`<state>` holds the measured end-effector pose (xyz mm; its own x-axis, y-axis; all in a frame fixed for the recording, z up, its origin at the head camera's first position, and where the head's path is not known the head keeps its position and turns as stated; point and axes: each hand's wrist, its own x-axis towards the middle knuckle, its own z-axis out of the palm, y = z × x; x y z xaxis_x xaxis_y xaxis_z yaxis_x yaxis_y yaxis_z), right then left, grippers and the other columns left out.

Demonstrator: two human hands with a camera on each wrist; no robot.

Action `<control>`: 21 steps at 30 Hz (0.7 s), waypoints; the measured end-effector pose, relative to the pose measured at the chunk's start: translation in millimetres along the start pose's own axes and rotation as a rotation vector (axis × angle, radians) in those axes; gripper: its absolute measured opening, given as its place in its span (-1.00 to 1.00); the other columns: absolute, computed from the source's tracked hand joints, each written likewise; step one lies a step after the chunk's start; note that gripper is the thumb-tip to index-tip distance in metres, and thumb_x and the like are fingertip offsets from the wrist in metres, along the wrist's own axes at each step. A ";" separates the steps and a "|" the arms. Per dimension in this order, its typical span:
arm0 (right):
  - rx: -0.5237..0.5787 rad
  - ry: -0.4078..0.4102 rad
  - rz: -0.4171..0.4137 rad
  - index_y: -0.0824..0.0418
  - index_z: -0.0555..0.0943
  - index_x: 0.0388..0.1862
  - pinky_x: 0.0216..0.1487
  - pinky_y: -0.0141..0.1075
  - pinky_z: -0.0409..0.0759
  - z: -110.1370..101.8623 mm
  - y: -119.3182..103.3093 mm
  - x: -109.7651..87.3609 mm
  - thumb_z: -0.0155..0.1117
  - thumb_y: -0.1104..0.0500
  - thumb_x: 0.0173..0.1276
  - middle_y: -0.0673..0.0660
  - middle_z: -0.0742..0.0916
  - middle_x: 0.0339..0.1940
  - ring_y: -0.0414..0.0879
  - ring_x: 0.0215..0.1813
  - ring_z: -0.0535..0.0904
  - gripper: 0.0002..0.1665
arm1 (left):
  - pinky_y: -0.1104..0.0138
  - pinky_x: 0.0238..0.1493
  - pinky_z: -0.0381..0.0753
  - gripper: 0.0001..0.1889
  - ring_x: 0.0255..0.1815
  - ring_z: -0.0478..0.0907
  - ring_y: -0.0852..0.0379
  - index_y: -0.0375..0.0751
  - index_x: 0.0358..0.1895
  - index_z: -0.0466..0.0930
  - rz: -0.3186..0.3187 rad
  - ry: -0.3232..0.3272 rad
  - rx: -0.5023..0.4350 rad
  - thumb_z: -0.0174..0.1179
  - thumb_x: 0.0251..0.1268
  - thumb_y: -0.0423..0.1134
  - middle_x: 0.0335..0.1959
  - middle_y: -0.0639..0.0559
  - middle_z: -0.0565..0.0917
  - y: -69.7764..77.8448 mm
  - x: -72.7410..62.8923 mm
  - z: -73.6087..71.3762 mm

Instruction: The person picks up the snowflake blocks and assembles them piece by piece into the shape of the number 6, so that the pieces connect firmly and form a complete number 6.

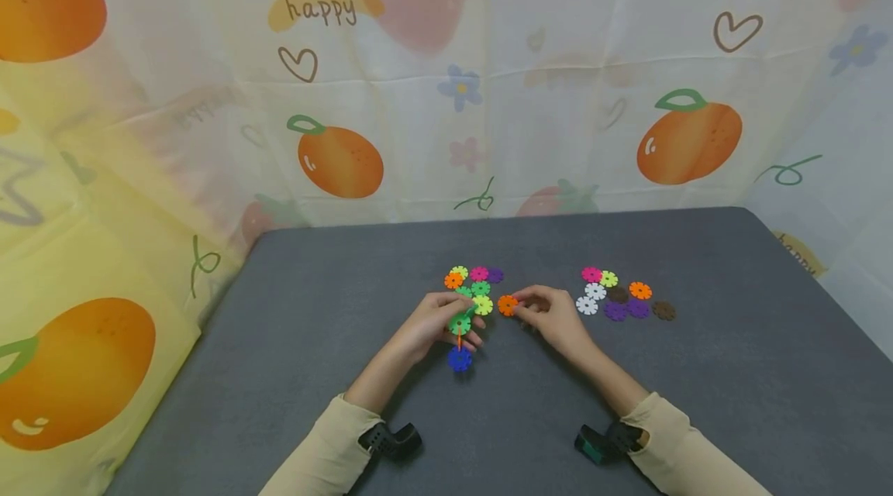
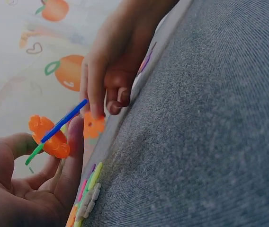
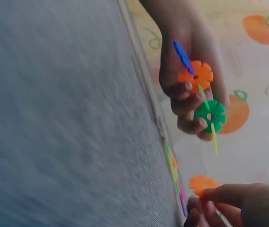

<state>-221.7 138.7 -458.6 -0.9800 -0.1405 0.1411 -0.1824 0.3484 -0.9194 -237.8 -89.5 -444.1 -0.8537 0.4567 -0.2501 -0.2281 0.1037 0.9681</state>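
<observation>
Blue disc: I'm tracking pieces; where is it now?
In the head view, the blue disc is right of the left forearm, at the near end of the chain in the left hand, joined to an orange disc.

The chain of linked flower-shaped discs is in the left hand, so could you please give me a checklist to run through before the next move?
1. Chain held: ok, the fingers of the left hand grip it.
2. Chain raised off the table: ok, the wrist views show it in the air.
3. Loose orange disc in the right hand: ok, pinched by its edge.
4. Loose orange disc joined to the chain: not ok, a gap parts it from the yellow disc at the chain's end.
5. Blue disc seated tightly at the other end: cannot tell, its slot is too small to judge.
</observation>
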 end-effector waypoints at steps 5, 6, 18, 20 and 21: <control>0.100 0.003 -0.027 0.40 0.66 -0.10 -0.40 -0.31 0.69 1.0 -5.6 -11.7 0.31 0.29 0.32 0.38 0.75 -0.34 -0.06 -0.44 0.67 -0.78 | 0.14 -0.36 0.78 -0.64 -0.53 0.71 0.11 -0.41 0.11 0.53 -0.010 0.036 -0.024 0.01 0.50 -0.18 -0.40 -0.09 0.72 0.0 -0.3 0.2; 0.118 0.003 -0.032 0.39 0.65 -0.10 -0.37 -0.30 0.70 1.0 -6.4 -13.6 0.31 0.27 0.33 0.38 0.75 -0.32 -0.04 -0.42 0.68 -0.77 | 0.14 -0.36 0.78 -0.64 -0.53 0.71 0.11 -0.41 0.12 0.53 -0.010 0.045 -0.033 0.02 0.50 -0.18 -0.41 -0.09 0.72 0.1 -0.5 0.4; 0.222 -0.049 -0.110 0.38 0.62 -0.12 -0.22 -0.22 0.76 0.7 -8.3 -21.7 0.29 0.25 0.36 0.40 0.74 -0.21 -0.03 -0.31 0.73 -0.80 | 0.09 -0.34 0.78 -0.68 -0.56 0.70 0.13 -0.45 -0.02 0.56 0.028 0.089 -0.056 0.07 0.48 -0.19 -0.43 -0.17 0.72 6.8 -5.0 12.9; 0.218 -0.058 -0.127 0.36 0.62 -0.14 -0.23 -0.23 0.76 1.3 -9.1 -22.4 0.29 0.26 0.36 0.38 0.74 -0.21 -0.04 -0.32 0.73 -0.82 | 0.08 -0.34 0.78 -0.70 -0.57 0.70 0.12 -0.44 -0.07 0.56 0.031 0.092 -0.053 0.08 0.47 -0.19 -0.40 -0.27 0.72 7.8 -5.6 15.4; 0.209 -0.059 -0.134 0.34 0.63 -0.16 -0.23 -0.24 0.76 1.7 -9.6 -22.5 0.29 0.26 0.35 0.36 0.75 -0.22 -0.05 -0.32 0.73 -0.84 | 0.08 -0.35 0.78 -0.70 -0.57 0.70 0.13 -0.44 -0.09 0.56 0.032 0.094 -0.052 0.08 0.46 -0.19 -0.37 -0.33 0.71 8.4 -5.9 16.4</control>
<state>-197.8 136.9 -453.6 -0.9406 -0.2283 0.2513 -0.2842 0.1249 -0.9506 -227.0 -76.8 -434.2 -0.9005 0.3741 -0.2216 -0.2218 0.0433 0.9741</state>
